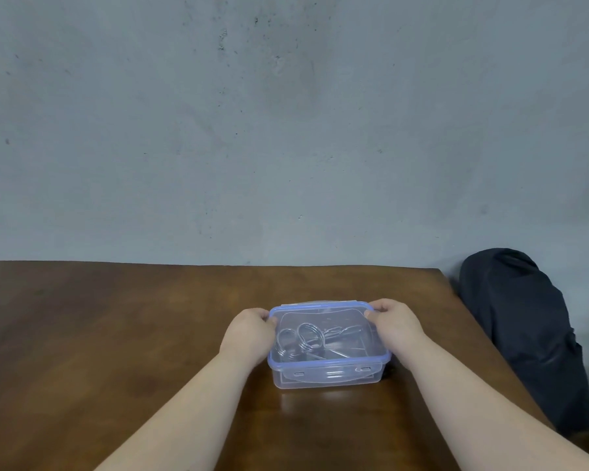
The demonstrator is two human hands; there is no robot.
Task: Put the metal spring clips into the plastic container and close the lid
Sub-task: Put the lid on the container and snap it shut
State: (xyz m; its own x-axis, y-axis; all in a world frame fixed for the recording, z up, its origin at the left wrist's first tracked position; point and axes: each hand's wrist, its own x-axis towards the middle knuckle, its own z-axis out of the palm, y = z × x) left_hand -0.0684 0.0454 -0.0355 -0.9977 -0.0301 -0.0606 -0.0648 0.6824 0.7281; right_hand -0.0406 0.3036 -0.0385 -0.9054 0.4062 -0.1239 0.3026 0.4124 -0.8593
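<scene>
The plastic container (pixel 327 348) sits on the wooden table (pixel 116 334) at about 6 o'clock in the view, with the metal spring clips (pixel 303 339) visible inside through the clear lid (pixel 323 316), which lies on top with its blue rim. The left hand (pixel 249 329) presses its fingertips on the lid's 10 o'clock corner and the right hand (pixel 393 321) pinches the 2 o'clock corner, thumb on top. I judge the risk to be uneven pressure: pushing only the far corners could leave the near edge at 6 o'clock unseated, its front latch flap looks unfastened, or a tall clip coil could prop the lid up.
</scene>
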